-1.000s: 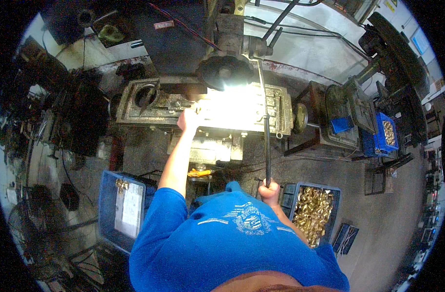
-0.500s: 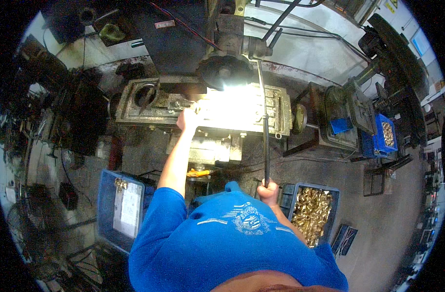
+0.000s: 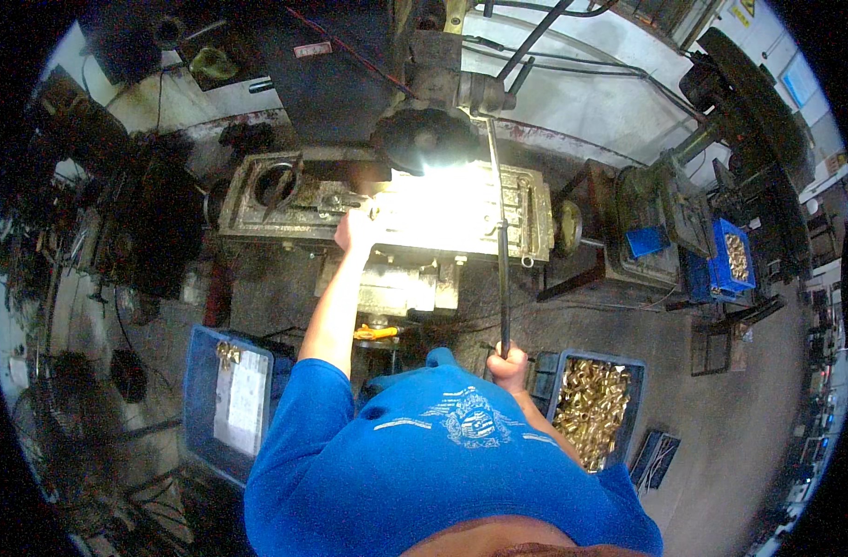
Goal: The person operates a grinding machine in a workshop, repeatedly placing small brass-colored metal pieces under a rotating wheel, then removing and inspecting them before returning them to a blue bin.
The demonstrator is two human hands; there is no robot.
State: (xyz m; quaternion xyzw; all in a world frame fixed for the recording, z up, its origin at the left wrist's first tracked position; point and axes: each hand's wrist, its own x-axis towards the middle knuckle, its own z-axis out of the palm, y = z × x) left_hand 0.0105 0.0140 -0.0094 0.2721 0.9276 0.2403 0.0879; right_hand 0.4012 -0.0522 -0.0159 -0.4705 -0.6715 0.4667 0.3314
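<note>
My left hand (image 3: pixel 354 229) is closed at the front edge of the metal machine table (image 3: pixel 243 215), beside a small metal fitting. Glare from a bright lamp washes out that spot, so what its fingers hold is hidden. Down by my body, my right hand (image 3: pixel 508 366) wraps round the lower end of a long dark lever (image 3: pixel 504 288). The lever runs up in front of the table to a pivot (image 3: pixel 484 95) on the machine head. A dark round machine part (image 3: pixel 422 137) sits above the lit middle of the table.
To my right stands a blue bin heaped with brass-coloured metal pieces (image 3: pixel 593 404). On my left is a blue crate (image 3: pixel 199 408) with a white sheet and a few brass pieces. Orange-handled pliers (image 3: pixel 378 331) lie below the table. Another machine (image 3: pixel 651 223) stands at the right.
</note>
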